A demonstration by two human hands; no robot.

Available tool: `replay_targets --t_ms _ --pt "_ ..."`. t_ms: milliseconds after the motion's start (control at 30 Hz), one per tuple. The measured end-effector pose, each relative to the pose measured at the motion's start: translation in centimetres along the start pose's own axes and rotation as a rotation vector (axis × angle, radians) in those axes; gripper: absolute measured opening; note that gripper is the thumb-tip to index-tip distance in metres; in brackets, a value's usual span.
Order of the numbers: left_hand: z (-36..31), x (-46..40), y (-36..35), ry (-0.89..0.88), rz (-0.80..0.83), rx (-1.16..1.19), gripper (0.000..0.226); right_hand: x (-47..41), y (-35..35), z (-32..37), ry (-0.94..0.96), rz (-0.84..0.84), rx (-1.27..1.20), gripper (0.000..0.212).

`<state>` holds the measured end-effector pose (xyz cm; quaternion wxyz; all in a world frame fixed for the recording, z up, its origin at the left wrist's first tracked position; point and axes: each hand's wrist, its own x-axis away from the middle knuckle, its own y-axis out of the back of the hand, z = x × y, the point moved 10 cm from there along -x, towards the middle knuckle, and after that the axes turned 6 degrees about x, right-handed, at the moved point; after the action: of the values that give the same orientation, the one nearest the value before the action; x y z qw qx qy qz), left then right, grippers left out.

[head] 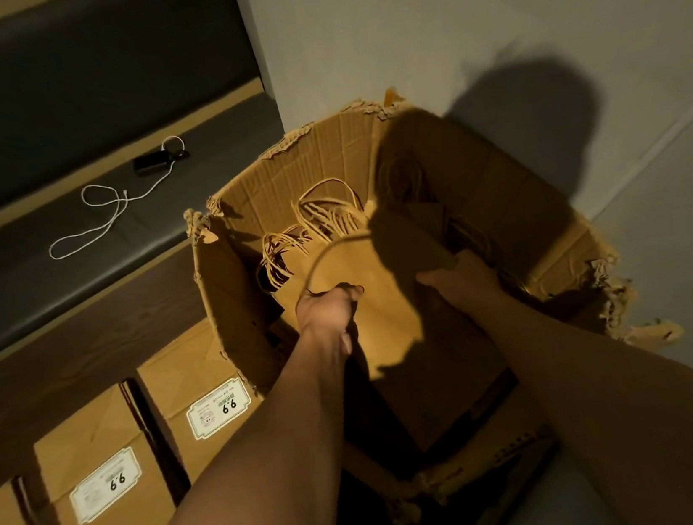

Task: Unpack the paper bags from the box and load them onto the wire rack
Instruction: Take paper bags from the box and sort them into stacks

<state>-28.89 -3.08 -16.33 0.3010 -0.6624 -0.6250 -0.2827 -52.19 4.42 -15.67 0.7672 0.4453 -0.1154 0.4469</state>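
A torn-open cardboard box [322, 155] stands on the floor against a grey wall. Inside it lie flat brown paper bags [389, 300] with twisted paper handles [325, 216] sticking up at the far side. My left hand [325, 313] is closed on the near left edge of the top bag, by its handle loop. My right hand [457, 278] grips the same bundle's right side, in shadow. Both forearms reach down into the box. The wire rack is not in view.
Left of the box runs a dark padded bench [68, 237] with a black device [153, 162] and a white cable [108, 205] on it. Below the bench stand brown bags [96, 449] with white labels. A shadow falls over the box's right half.
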Motion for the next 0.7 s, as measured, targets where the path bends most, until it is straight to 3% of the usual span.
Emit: replay_targets --t_ms 67,167,233,267,300,367,400,467,633,700 --pt "-0.8 1.1 0.4 -0.05 -0.011 0.015 0.062 0.5 0.1 0.4 0.02 0.03 -0.109 0.07" --pt "-2.0 3.5 0.5 -0.142 0.043 0.005 0.019 1.4 0.3 1.1 0.076 0.066 -0.192 0.077" --pt "-3.5 6.3 -0.5 -0.177 0.148 0.04 0.01 2.2 0.8 1.7 0.105 0.08 -0.285 0.08" --pt "-4.1 5.4 -0.6 -0.219 0.181 0.083 0.011 2.6 1.1 2.0 0.117 0.091 -0.358 0.076" --pt "-5.3 5.5 -0.2 -0.263 0.17 0.119 0.026 3.0 1.3 2.4 0.137 0.11 -0.43 0.07" --pt "-8.5 7.1 -0.6 -0.396 0.32 0.152 0.061 3.7 1.7 3.5 0.168 0.155 -0.552 0.062" --pt "-9.5 7.1 -0.2 -0.419 0.351 0.194 0.061 4.3 1.8 4.5 0.186 0.184 -0.607 0.053" --pt "-10.2 7.2 1.7 -0.344 0.291 0.252 0.033 5.4 1.8 6.9 0.22 0.253 -0.674 0.042" --pt "-12.8 9.0 4.9 -0.35 0.315 0.283 0.051 9.0 0.2 12.4 0.3 0.386 -0.623 0.064" --pt "-14.2 9.8 7.0 -0.373 0.292 0.357 0.047 10.5 -0.3 14.5 0.317 0.375 -0.572 0.065"
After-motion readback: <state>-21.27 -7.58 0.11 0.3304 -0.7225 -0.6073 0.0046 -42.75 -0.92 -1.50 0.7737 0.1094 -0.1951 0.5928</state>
